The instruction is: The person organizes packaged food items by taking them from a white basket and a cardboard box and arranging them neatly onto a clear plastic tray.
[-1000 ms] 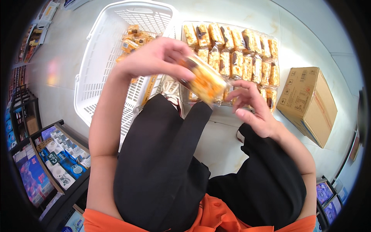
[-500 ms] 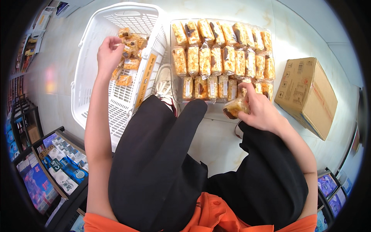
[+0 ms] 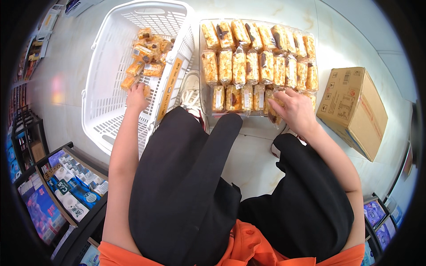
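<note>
Individually wrapped, golden pastry bars with dark bits stand in rows in a clear shallow tray (image 3: 258, 115) on the floor. My right hand (image 3: 298, 111) is at the tray's near right edge, its thumb and fingers closed round a wrapped pastry bar (image 3: 274, 117) tilted against the near row. To the left, a white plastic basket (image 3: 98, 88) holds a loose heap of the same bars (image 3: 148, 49). My left hand (image 3: 136, 98) reaches down inside it, fingertips closed on a wrapped bar (image 3: 147, 91) at the heap's near end, partly hidden by the hand.
A brown cardboard box (image 3: 353, 106) stands right of the tray. My shoe (image 3: 191, 95) sits between basket and tray, and my knees (image 3: 224, 128) come close to the tray's near edge. Shelves with packaged goods (image 3: 73, 188) flank me at lower left and lower right.
My left hand has moved down and nearer inside the basket, from above the heap to its near end. My right hand has brought its pastry bar up against the tray's near row.
</note>
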Demonstrator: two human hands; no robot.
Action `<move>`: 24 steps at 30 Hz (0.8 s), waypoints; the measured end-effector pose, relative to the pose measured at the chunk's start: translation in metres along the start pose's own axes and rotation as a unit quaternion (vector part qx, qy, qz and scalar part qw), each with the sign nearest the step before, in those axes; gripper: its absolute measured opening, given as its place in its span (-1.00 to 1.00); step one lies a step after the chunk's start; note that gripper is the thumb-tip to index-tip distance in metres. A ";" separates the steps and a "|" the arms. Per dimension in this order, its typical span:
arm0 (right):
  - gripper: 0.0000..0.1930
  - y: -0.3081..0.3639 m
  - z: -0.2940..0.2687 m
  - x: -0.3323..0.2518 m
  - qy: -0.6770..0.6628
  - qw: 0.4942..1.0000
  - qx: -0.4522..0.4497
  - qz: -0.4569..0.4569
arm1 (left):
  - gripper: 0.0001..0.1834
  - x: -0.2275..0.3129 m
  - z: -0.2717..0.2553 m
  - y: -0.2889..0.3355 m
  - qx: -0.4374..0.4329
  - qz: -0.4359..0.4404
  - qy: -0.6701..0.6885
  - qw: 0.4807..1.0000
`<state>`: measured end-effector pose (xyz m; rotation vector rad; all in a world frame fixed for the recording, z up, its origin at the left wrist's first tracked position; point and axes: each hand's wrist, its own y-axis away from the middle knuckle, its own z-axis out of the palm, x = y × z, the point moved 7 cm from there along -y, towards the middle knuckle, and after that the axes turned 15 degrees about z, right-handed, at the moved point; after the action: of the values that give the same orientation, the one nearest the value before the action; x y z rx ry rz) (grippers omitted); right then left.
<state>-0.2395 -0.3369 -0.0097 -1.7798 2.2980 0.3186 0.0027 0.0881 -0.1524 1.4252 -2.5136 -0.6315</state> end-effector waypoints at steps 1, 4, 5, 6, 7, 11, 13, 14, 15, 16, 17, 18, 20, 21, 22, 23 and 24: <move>-0.74 0.000 0.001 -0.001 0.018 1.000 -0.011 0.009 | -0.29 -0.004 0.001 0.002 -0.008 -0.010 0.005 1.000; -0.70 -0.006 0.000 -0.010 0.062 0.998 0.002 -0.022 | -0.33 -0.014 0.005 0.002 -0.042 -0.002 -0.048 0.998; -0.66 -0.008 -0.002 -0.013 0.075 0.996 0.014 -0.042 | -0.36 -0.018 0.006 0.003 -0.048 -0.021 -0.045 0.998; -0.60 -0.005 -0.001 -0.015 0.066 0.995 -0.003 -0.073 | -0.38 -0.010 -0.002 0.003 -0.054 -0.035 -0.040 0.997; -0.51 -0.001 -0.002 -0.018 0.055 0.993 -0.019 -0.107 | -0.38 -0.008 -0.010 0.005 -0.060 -0.053 -0.036 0.996; -0.28 0.019 0.005 -0.028 0.101 0.969 -0.070 -0.214 | -0.37 -0.019 -0.026 0.007 0.025 -0.131 0.132 0.982; -0.27 0.022 0.012 -0.020 0.123 0.972 -0.088 -0.181 | -0.36 -0.023 -0.044 0.006 0.140 -0.127 0.208 0.960; -0.26 0.023 0.012 -0.014 0.133 0.974 -0.077 -0.169 | -0.38 -0.025 -0.054 0.004 0.188 -0.128 0.229 0.947; -0.25 0.022 0.012 -0.012 0.141 0.975 -0.064 -0.158 | -0.39 -0.030 -0.068 0.003 0.237 -0.130 0.247 0.931; -0.28 0.021 0.012 -0.008 0.141 0.978 -0.078 -0.132 | -0.41 -0.032 -0.083 -0.001 0.283 -0.129 0.265 0.913; -0.31 0.022 0.010 -0.013 0.140 0.974 -0.062 -0.166 | -0.42 -0.034 -0.097 -0.002 0.329 -0.128 0.284 0.892; -0.33 0.023 0.009 -0.016 0.138 0.969 -0.047 -0.198 | -0.45 -0.029 -0.110 -0.007 0.350 -0.106 0.369 0.855; -0.38 0.026 0.012 -0.019 0.145 0.960 -0.036 -0.238 | -0.50 -0.002 -0.145 -0.013 0.382 -0.063 0.526 0.757; -0.41 0.028 0.015 -0.020 0.155 0.956 -0.040 -0.244 | -0.53 0.023 -0.165 -0.011 0.376 -0.043 0.562 0.735; -0.43 0.030 0.019 -0.020 0.164 0.953 -0.044 -0.250 | -0.55 0.043 -0.181 -0.010 0.370 -0.023 0.597 0.712; -0.41 0.029 0.021 -0.017 0.163 0.958 -0.044 -0.234 | -0.53 0.051 -0.190 -0.015 0.321 0.017 0.617 0.718; -0.40 0.030 0.022 -0.013 0.164 0.962 -0.044 -0.216 | -0.50 0.061 -0.198 -0.019 0.270 0.058 0.636 0.720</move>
<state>-0.2643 -0.3110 -0.0259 -2.4715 2.0261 0.0508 0.0569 -0.0264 0.0128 1.1106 -1.5476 0.9387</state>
